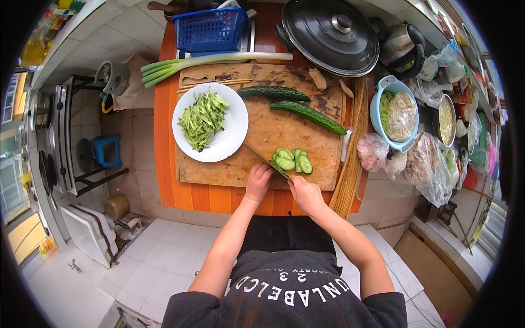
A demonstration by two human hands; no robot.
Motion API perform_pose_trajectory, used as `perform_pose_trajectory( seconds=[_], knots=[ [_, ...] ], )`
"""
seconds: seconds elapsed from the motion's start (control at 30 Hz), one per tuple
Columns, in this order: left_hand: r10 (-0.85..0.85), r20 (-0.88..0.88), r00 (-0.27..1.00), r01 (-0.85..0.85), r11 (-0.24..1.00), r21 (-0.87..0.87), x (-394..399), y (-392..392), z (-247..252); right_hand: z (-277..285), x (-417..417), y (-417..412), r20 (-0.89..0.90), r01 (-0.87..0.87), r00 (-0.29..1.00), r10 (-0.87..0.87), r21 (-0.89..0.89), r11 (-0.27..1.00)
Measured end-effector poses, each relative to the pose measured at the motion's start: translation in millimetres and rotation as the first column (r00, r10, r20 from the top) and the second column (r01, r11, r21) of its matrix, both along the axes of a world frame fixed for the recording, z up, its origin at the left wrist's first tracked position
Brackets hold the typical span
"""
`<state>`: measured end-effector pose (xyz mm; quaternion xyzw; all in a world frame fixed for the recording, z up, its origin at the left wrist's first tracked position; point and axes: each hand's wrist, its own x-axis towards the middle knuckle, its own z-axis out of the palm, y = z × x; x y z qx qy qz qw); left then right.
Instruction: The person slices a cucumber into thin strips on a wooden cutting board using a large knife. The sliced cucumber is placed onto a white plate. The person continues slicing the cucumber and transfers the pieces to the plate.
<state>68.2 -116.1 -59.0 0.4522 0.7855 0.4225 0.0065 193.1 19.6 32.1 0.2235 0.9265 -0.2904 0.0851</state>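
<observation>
My right hand (305, 192) grips a kitchen knife (257, 151) near the front edge of the wooden cutting board (213, 174). The blade is seen nearly edge-on and slants up to the left, towards the plate. Green cucumber (280, 168) shows along the blade's right side. Left of the blade is my left hand (258, 181), its fingers bent against or very near it; whether they hold anything is hidden. Several oval cucumber slices (294, 160) lie right of the knife. Shredded cucumber (203, 121) is heaped on a white plate (236, 141). Two whole cucumbers (309, 117) lie farther back.
A scallion (229, 57) lies behind the board, near a blue plastic basket (209, 30). A large lidded black pan (328, 37) stands at the back right. Ginger pieces (317, 78) rest on the board. Dry sticks (354, 143) and a light-blue colander (374, 106) are to the right.
</observation>
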Motion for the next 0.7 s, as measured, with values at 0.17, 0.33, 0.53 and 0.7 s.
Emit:
perform_pose_trajectory(
  seconds=[0.17, 0.33, 0.53, 0.7],
  knots=[
    [0.002, 0.013, 1.0, -0.002, 1.0, 0.002, -1, -1, -2, 0, 1, 3, -0.086, -0.002, 0.996, 0.001, -0.013, 1.0],
    [-0.004, 0.036, 0.999, 0.005, 1.0, -0.02, 0, -4, -2, 36, 20, 3, -0.037, 0.005, 0.999, -0.005, -0.015, 1.0],
    [0.01, 0.002, 1.0, -0.01, 1.0, 0.012, 0, -2, 0, 36, 27, 6, -0.035, -0.009, 0.999, 0.008, -0.032, 0.999],
    [0.008, 0.005, 1.0, -0.008, 1.0, 0.022, -2, 0, 1, 7, 6, -1, -0.039, -0.012, 0.999, 0.013, 0.026, 1.0]
  ],
)
